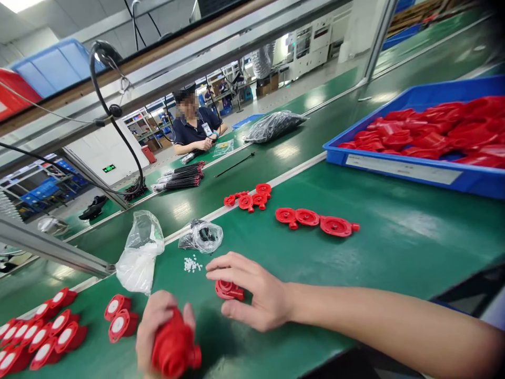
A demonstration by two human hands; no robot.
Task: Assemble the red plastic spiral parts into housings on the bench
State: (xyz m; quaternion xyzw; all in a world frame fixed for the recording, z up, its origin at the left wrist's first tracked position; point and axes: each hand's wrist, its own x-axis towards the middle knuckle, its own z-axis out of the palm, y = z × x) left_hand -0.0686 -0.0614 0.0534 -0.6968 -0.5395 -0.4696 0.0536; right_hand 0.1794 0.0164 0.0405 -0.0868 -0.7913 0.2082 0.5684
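My left hand (152,323), blurred by motion, is closed round a red plastic housing (173,345) with a short side spout. To its right, my right hand (256,292) reaches over a small round red part (226,289) on the green bench. The fingers and thumb are spread around that part, and I see no firm grip on it. Behind the hands lies a little heap of small white pieces (192,264). Near them are a clear bag with dark contents (203,237) and a plastic bag of white pieces (138,263).
Red housings with white discs (51,337) stand in rows at the left. Round red parts (307,217) lie farther back. A blue tray (398,166) full of red parts sits at the right. Across the bench, a person (197,126) sits near bundled black cables (179,178).
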